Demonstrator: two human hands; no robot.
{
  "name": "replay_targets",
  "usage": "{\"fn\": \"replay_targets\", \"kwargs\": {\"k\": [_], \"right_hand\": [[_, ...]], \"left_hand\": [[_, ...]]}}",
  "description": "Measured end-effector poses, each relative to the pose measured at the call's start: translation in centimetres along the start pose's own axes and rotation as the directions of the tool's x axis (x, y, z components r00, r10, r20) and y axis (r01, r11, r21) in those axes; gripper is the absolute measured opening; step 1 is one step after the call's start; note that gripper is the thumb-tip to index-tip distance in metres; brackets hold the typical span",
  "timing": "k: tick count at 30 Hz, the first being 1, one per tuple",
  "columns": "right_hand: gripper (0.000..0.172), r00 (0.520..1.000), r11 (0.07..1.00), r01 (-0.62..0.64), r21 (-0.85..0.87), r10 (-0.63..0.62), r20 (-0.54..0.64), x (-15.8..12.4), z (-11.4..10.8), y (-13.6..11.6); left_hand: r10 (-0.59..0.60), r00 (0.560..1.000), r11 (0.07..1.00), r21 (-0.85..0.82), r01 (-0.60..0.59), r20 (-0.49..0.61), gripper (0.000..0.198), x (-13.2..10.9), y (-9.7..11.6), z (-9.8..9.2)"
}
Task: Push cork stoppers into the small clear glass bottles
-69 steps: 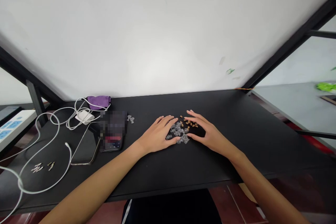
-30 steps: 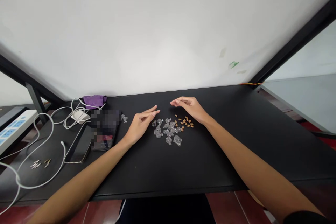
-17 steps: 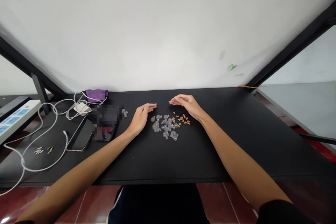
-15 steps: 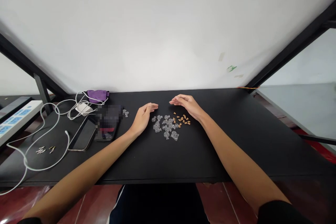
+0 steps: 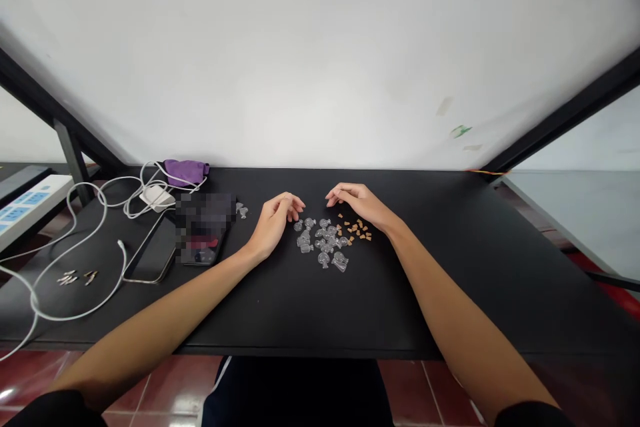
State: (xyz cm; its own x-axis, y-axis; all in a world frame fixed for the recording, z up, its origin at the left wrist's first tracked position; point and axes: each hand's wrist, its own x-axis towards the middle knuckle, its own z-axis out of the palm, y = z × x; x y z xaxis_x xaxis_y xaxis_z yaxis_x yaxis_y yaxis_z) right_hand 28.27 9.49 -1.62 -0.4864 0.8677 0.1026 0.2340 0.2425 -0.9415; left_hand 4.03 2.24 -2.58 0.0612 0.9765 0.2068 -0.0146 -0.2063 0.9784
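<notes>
Several small clear glass bottles point(image 5: 325, 240) lie in a loose cluster on the black table point(image 5: 310, 307). Just right of them are several tiny brown corks point(image 5: 359, 229). My left hand point(image 5: 277, 219) rests at the left of the bottles, its fingers loosely curved and apart, holding nothing visible. Behind the corks is my right hand point(image 5: 361, 203), fingers gently bent with nothing seen in them. A few more clear pieces point(image 5: 242, 211) lie left of my left hand, beside a dark, partly blurred phone.
At the left are a phone point(image 5: 153, 250), a white cable point(image 5: 75, 317), a white charger point(image 5: 157, 196), a purple pouch point(image 5: 185, 172), small metallic pieces point(image 5: 67, 277) and a power strip point(image 5: 30, 207). A white wall point(image 5: 300, 67) stands behind.
The fingers of both hands have curled inward a little, and the hands stay on either side of the pile. The view has shifted slightly.
</notes>
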Motion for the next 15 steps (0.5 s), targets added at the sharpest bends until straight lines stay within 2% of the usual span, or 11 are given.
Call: {"fn": "replay_targets", "kwargs": {"k": [3, 7, 15], "right_hand": [[0.030, 0.999, 0.997, 0.033, -0.069, -0.033, -0.002, -0.25, 0.25, -0.08], [0.029, 0.999, 0.996, 0.050, -0.078, -0.051, -0.003, -0.30, 0.21, 0.25], [0.028, 0.999, 0.992, 0.028, -0.122, -0.031, -0.023, -0.45, 0.43, -0.36]], "left_hand": [[-0.007, 1.000, 0.999, 0.035, 0.006, 0.018, 0.033, -0.17, 0.09, -0.04], [-0.031, 0.999, 0.999, 0.040, 0.030, 0.024, 0.032, -0.21, 0.11, -0.08], [-0.029, 0.999, 0.999, 0.041, 0.027, 0.045, 0.025, -0.37, 0.01, -0.19]]}}
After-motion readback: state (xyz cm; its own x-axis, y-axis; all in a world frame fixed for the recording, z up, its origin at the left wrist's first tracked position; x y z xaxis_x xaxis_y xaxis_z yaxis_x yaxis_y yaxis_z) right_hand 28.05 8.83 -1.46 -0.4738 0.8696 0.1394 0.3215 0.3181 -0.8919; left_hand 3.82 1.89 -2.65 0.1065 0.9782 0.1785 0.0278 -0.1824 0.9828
